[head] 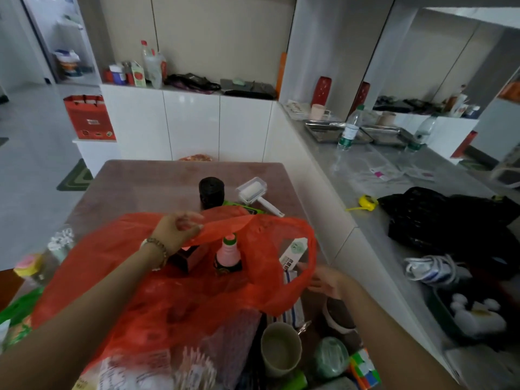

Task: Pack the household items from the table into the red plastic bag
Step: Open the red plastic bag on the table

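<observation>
The red plastic bag (168, 299) is spread open over the near part of the brown table (146, 178). My left hand (176, 230) pinches its far rim and lifts it. My right hand (327, 281) touches the bag's right handle loop, fingers relaxed. Inside the bag mouth I see a pink-capped bottle (228, 256), a dark box (187, 258) and a white carton (292, 253). Beyond the bag stand a black cylinder (211, 191) and a white lint roller (254, 194). A beige cup (280, 349), a green lidded jar (329, 357) and a puzzle cube (364, 367) lie near me.
A grey counter (365, 170) runs along the right, with a water bottle (350, 128), metal trays (323, 132), a yellow tape measure (367, 202) and a black bag (450, 220). White cabinets (191, 125) stand behind the table. A red paper bag (88, 116) sits at the back left.
</observation>
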{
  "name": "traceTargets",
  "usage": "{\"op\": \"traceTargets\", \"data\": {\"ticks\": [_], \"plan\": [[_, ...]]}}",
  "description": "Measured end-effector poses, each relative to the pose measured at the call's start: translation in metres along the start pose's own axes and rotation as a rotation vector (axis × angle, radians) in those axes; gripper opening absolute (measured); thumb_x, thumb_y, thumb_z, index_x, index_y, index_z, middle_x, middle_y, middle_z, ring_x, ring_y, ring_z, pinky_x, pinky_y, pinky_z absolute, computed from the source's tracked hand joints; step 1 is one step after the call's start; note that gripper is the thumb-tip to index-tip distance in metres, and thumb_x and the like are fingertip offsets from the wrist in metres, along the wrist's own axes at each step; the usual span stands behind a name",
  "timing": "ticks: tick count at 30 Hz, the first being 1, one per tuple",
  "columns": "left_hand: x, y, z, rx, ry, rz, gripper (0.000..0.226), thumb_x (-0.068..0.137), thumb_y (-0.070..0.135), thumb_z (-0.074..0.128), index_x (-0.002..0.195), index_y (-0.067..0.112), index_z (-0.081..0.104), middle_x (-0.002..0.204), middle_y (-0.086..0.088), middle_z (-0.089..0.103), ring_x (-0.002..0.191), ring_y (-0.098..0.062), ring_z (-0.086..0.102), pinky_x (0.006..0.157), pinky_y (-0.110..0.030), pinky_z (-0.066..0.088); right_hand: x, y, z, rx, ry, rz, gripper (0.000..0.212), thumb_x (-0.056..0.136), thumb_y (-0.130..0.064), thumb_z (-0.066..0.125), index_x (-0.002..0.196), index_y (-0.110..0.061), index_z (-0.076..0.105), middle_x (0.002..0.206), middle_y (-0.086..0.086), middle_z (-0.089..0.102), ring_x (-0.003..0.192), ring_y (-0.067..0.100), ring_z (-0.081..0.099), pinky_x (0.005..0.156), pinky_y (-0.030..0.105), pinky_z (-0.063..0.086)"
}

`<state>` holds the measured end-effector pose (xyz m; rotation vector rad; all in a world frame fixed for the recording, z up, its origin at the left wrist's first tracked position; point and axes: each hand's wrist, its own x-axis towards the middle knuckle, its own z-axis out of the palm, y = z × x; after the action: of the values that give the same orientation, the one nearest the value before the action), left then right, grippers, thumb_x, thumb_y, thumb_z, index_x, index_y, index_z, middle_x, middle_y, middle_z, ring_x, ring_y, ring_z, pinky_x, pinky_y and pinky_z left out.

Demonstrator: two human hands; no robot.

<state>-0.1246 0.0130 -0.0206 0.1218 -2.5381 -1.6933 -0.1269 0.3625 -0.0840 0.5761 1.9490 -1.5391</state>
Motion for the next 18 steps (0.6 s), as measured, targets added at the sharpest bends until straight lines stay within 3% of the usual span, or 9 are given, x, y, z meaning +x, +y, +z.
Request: {"op": "traceTargets", "data": {"ticks": [2,3,5,6,8,10,13,16,18], "plan": [[0.002,-0.001,0.004,0.012,0.007,-0.012,0.014,0.082,0.002,0.066,0.095,0.008,0.064,0.073,-0.002,0.064,0.060,-0.009,0.060,0.050,-0.008,0.050,0.009,-0.006,0.008,-0.144,-0.031,0.083,0.050,0.088,-0.032,0.064,0.129,-0.006,0.053,0.133,0.015,0.055,0.125,0.030,0.051,0.102,0.037,0.042],[0.003,-0.002,0.006,0.015,0.012,-0.014,0.014,0.082,0.001,0.066,0.095,0.007,0.064,0.072,-0.004,0.064,0.056,-0.005,0.061,0.049,-0.008,0.050,0.012,-0.008,0.010,-0.223,-0.045,0.121,0.046,0.090,-0.033,0.062,0.125,-0.004,0.054,0.127,0.016,0.058,0.121,0.030,0.055,0.100,0.037,0.043],[0.003,-0.004,0.010,0.026,0.022,-0.007,0.015,0.082,0.000,0.065,0.094,0.008,0.063,0.075,-0.006,0.065,0.049,0.003,0.060,0.049,-0.009,0.050,0.014,-0.012,0.017,-0.327,-0.101,0.246,0.033,0.096,-0.035,0.052,0.105,-0.003,0.057,0.099,0.013,0.067,0.094,0.023,0.067,0.089,0.033,0.047],[0.003,-0.005,0.011,0.031,0.023,-0.009,0.015,0.082,-0.001,0.065,0.094,0.008,0.063,0.077,-0.008,0.065,0.049,0.004,0.060,0.051,-0.011,0.051,0.014,-0.011,0.020,-0.371,-0.121,0.288,0.036,0.098,-0.036,0.048,0.107,-0.003,0.057,0.101,0.016,0.067,0.094,0.023,0.067,0.090,0.035,0.048],[0.002,-0.007,0.012,0.040,0.014,-0.012,0.015,0.081,-0.001,0.065,0.094,0.006,0.064,0.079,-0.010,0.066,0.051,0.001,0.060,0.054,-0.015,0.052,0.019,-0.004,0.025,-0.424,-0.116,0.274,0.052,0.098,-0.037,0.045,0.137,-0.003,0.043,0.139,0.020,0.047,0.129,0.033,0.047,0.107,0.044,0.039],[0.002,-0.010,0.013,0.044,0.010,-0.006,0.015,0.080,-0.002,0.066,0.095,0.002,0.065,0.078,-0.010,0.066,0.056,-0.004,0.062,0.053,-0.010,0.051,0.021,0.003,0.033,-0.353,-0.108,0.238,0.057,0.098,-0.036,0.045,0.144,-0.004,0.035,0.149,0.019,0.037,0.136,0.036,0.036,0.113,0.047,0.032],[0.000,-0.011,0.013,0.048,0.011,0.008,0.016,0.080,-0.002,0.067,0.094,0.004,0.065,0.084,-0.012,0.067,0.071,-0.019,0.061,0.056,-0.008,0.052,0.025,0.010,0.039,-0.205,-0.082,0.188,0.048,0.100,-0.027,0.045,0.137,0.001,0.043,0.132,0.018,0.053,0.126,0.031,0.047,0.110,0.040,0.037],[-0.003,-0.009,0.013,0.064,-0.002,-0.013,0.016,0.080,0.000,0.067,0.096,0.004,0.065,0.088,-0.015,0.067,0.078,-0.024,0.062,0.069,-0.026,0.057,0.026,0.015,0.038,-0.166,-0.060,0.170,0.052,0.097,-0.029,0.051,0.138,0.002,0.043,0.143,0.021,0.045,0.132,0.035,0.043,0.111,0.043,0.035],[-0.007,-0.002,0.017,0.102,-0.011,-0.006,0.018,0.082,0.002,0.066,0.100,0.002,0.064,0.093,-0.015,0.067,0.081,-0.023,0.061,0.077,-0.034,0.053,0.021,0.019,0.036,-0.070,-0.048,0.119,0.050,0.093,-0.025,0.059,0.133,0.003,0.048,0.139,0.023,0.049,0.127,0.037,0.048,0.109,0.049,0.039]]}}
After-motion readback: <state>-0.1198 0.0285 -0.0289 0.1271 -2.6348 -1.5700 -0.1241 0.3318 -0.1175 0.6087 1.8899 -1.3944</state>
